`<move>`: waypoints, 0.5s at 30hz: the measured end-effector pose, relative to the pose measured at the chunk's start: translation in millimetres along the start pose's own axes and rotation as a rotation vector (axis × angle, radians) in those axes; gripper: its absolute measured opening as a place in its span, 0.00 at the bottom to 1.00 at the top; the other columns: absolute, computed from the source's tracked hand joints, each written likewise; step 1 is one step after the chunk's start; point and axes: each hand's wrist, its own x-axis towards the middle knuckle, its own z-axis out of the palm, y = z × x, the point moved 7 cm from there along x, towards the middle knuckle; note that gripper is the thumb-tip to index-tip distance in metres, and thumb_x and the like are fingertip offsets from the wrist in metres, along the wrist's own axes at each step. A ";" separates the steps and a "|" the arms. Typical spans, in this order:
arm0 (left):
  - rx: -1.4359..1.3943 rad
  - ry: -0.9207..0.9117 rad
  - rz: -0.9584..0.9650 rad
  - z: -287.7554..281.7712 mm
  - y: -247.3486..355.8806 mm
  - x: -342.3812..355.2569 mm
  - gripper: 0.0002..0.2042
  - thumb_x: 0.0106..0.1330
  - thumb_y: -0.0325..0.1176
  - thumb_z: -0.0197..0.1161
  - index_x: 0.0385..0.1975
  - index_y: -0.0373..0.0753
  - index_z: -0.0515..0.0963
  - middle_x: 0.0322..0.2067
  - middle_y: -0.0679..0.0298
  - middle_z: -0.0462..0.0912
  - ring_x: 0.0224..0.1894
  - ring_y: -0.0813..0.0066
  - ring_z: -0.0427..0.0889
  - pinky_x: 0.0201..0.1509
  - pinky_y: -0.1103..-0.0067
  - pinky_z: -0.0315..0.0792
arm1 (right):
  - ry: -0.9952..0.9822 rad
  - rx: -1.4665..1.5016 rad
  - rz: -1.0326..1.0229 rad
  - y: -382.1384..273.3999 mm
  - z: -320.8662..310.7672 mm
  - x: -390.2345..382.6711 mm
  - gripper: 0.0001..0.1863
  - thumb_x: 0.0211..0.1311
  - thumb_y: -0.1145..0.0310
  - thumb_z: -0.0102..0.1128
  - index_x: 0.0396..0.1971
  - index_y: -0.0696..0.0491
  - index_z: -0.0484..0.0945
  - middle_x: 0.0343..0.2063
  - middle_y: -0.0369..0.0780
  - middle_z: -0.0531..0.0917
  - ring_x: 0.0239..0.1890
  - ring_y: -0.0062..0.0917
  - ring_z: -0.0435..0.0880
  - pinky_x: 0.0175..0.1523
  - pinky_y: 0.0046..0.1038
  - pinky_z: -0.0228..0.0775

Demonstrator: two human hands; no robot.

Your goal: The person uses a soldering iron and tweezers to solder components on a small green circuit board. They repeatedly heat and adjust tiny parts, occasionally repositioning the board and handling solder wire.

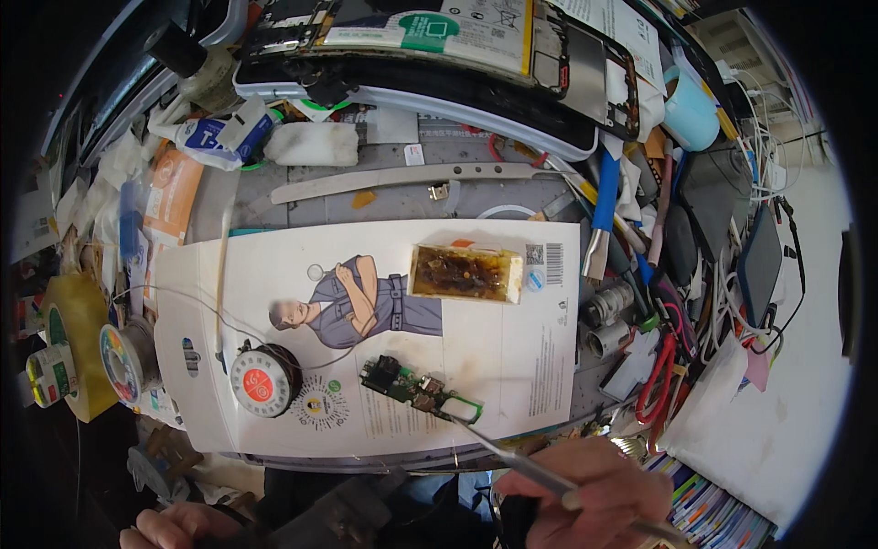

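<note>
My right hand point(599, 494) grips a long metal tweezer-like tool point(521, 467), whose tip touches the right end of a small green circuit board point(412, 386) on a printed white cardboard sheet point(210, 274). My left hand point(178, 529) is at the lower edge, fingers curled, with what it holds unclear; a dark, blurred object point(352, 508) lies just right of it. Left of the board is a round tin with a red-centred lid point(261, 386). Above the board sits a small open box of brown, sticky-looking residue point(465, 273).
An opened device point(421, 37) rests on a stack at the back. Solder spools point(126, 361), a yellow tape roll point(87, 339) and packets point(169, 206) crowd the left. Tools point(604, 201), red-handled pliers point(654, 393), cables and a blue cup point(690, 110) crowd the right. A thin wire crosses the cardboard.
</note>
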 end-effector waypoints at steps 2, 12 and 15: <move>0.007 0.021 -0.027 0.4 0.6 -0.7 0.27 0.74 0.58 0.60 0.62 0.46 0.70 0.62 0.56 0.75 0.63 0.46 0.74 0.65 0.56 0.69 | 0.256 0.051 -0.130 -4.3 -7.6 -0.8 0.22 0.80 0.58 0.53 0.46 0.67 0.73 0.38 0.61 0.85 0.31 0.40 0.88 0.34 0.35 0.85; 0.107 0.024 -0.140 9.3 -12.0 43.2 0.28 0.73 0.62 0.57 0.62 0.50 0.69 0.61 0.54 0.76 0.65 0.45 0.73 0.69 0.53 0.67 | 0.260 0.091 -0.015 9.4 -18.2 18.5 0.21 0.78 0.57 0.57 0.44 0.66 0.73 0.37 0.59 0.84 0.29 0.38 0.88 0.33 0.33 0.84; -0.002 0.115 -0.086 14.6 -23.6 55.5 0.30 0.75 0.65 0.49 0.62 0.47 0.66 0.57 0.48 0.78 0.61 0.43 0.79 0.69 0.51 0.73 | 0.236 0.154 0.027 13.9 -18.9 23.0 0.21 0.77 0.58 0.58 0.42 0.66 0.76 0.35 0.58 0.84 0.28 0.35 0.87 0.32 0.31 0.82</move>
